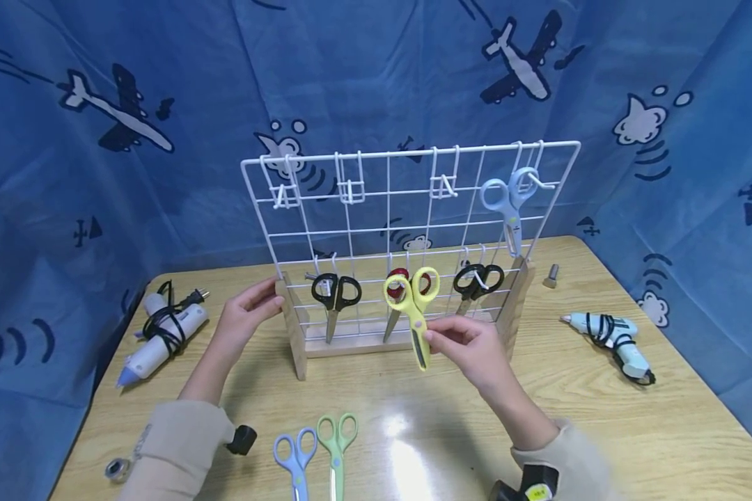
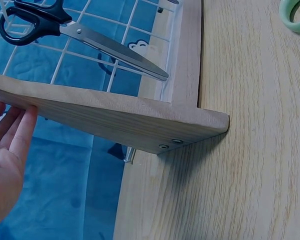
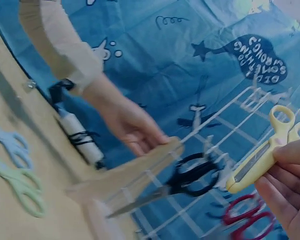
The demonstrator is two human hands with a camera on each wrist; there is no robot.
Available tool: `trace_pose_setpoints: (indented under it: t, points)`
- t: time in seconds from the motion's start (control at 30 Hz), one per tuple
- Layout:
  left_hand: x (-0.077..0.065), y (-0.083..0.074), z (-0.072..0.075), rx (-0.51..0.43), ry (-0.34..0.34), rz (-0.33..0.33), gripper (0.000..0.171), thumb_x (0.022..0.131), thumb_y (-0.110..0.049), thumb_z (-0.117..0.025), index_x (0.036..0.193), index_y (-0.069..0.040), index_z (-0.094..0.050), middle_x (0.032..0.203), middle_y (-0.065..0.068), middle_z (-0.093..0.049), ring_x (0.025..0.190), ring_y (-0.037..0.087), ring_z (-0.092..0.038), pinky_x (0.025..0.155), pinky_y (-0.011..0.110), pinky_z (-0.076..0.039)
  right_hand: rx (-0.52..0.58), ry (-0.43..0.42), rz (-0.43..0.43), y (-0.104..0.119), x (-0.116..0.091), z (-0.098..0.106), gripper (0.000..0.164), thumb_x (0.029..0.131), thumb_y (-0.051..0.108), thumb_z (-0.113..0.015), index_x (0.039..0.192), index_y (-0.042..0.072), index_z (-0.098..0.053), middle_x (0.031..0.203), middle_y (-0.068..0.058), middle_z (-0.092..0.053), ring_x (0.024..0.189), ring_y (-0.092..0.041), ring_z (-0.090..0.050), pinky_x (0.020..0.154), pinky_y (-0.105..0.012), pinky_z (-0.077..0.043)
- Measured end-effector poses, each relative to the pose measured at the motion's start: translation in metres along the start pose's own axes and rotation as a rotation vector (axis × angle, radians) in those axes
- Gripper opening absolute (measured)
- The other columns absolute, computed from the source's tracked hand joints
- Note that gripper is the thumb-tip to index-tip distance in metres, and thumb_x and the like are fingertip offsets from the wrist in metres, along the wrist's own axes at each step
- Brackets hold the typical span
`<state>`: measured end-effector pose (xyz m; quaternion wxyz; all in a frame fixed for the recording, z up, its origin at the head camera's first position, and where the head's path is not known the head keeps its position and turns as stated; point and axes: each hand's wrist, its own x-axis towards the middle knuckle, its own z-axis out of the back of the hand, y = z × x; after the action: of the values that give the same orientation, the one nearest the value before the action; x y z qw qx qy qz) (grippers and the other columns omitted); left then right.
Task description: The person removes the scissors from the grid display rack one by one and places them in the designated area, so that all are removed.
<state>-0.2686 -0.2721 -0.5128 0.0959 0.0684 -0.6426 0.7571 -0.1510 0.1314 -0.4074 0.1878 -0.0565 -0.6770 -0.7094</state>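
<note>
- Right grip pinches yellow plastic scissors blade-end down before the white wire rack, presumably keeping both handles free.
- Left grip, fingers extended, touches the pale wooden side panel (seemingly steadying it).

Beige sleeves, black wrist cameras, yellow label
</note>
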Motion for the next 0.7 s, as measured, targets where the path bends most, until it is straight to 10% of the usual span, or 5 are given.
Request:
trace_pose_setpoints:
  t: [0.13,0.7]
  points:
    - [0.001,0.002,0.0,-0.003,-0.003,-0.003,0.047,0.078,-0.027,-0.06,0.123,-0.024,-0.045,0.12,0.002,-0.049,0.106,0.018,-0.049,0.079,0.025,-0.048,-0.006,0.044,-0.23,0.048,-0.019,-0.024,0.021,0.076,0.005,-0.061,0.089,-0.011,-0.059,0.086,-0.019,-0.061,0.066,-0.015,-0.06,0.063,-0.032,-0.053]
    - [-0.002,-0.004,-0.002,-0.019,0.011,-0.005,0.048,0.079,-0.026,-0.06,0.124,-0.025,-0.044,0.122,0.001,-0.048,0.107,0.017,-0.048,0.08,0.024,-0.048,-0.017,0.258,-0.564,-0.034,-0.073,-0.047,0.018,0.075,0.005,-0.061,0.083,-0.011,-0.059,0.069,-0.009,-0.061,0.057,-0.011,-0.058,0.056,-0.028,-0.054]
